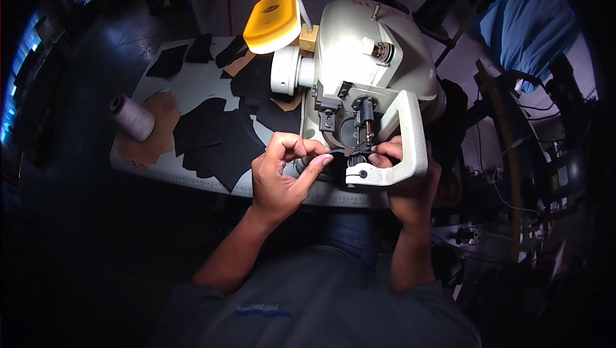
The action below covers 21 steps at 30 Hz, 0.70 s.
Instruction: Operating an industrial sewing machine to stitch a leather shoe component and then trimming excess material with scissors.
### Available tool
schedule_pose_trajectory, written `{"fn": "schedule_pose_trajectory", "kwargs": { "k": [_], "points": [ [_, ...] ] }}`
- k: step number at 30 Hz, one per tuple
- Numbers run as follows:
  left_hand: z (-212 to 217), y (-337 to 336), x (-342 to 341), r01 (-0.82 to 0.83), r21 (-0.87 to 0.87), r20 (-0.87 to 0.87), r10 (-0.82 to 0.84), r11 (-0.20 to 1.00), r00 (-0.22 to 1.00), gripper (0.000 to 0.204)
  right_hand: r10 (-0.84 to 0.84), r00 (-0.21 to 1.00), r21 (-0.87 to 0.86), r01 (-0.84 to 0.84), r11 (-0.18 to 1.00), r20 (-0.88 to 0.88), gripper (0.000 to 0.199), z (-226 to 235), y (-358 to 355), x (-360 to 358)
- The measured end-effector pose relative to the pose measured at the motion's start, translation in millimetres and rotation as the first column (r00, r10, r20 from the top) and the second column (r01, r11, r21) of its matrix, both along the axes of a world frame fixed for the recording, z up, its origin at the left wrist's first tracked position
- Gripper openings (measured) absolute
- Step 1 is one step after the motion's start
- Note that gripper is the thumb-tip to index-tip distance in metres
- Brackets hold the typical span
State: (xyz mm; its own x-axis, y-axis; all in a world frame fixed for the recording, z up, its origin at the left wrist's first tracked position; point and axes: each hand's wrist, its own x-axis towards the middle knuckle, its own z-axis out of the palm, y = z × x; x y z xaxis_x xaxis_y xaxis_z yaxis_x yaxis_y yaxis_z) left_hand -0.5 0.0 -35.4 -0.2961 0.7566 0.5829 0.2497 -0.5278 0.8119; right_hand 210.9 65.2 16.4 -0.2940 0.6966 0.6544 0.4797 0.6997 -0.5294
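A cream-white machine point(350, 43), shaped like a leather skiver, stands on the table before me, with a curved white arm point(416, 133) jutting toward me. A thin black piece point(340, 153), like leather or fabric, lies at its working point, below a small vertical rod point(367, 114). On the left side of that point my left hand point(285, 168) pinches the piece's edge between thumb and index finger. From the right, my right hand point(391, 151) grips the piece close to the working point with fingers closed. The curved arm partly hides this hand.
Flat black cut pieces point(221, 136) lie on the white table point(154, 88), left of the machine. Beside them are tan pieces point(163, 117) and a cone of pale thread point(133, 118). A yellow lamp point(273, 21) hangs over the machine's left side. Blue cloth point(536, 17) hangs at the far right.
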Motion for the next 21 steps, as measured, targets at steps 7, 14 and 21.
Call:
{"fn": "schedule_pose_trajectory", "kwargs": {
  "k": [7, 14, 21],
  "points": [
    [-8.6, 1.0, 0.0, 0.027, 0.057, 0.053, -0.030, 0.998, 0.998, 0.038, 0.044, 0.997, 0.128, -0.052, 0.990, 0.067, 0.019, -2.3, 3.8, 0.5],
    [1.8, 0.0, -1.3, -0.128, 0.240, -0.313, 0.202, 0.962, 0.928, 0.033, 0.056, 0.998, 0.049, -0.056, 0.997, -0.007, 0.021, -9.5, 5.7, 0.0],
    [-10.1, -1.9, 9.3, -0.311, 0.388, -0.415, 0.466, 0.868, 0.782, 0.033, 0.050, 0.997, 0.037, -0.047, 0.998, -0.062, 0.023, -11.0, 5.0, -2.4]
  ]
}}
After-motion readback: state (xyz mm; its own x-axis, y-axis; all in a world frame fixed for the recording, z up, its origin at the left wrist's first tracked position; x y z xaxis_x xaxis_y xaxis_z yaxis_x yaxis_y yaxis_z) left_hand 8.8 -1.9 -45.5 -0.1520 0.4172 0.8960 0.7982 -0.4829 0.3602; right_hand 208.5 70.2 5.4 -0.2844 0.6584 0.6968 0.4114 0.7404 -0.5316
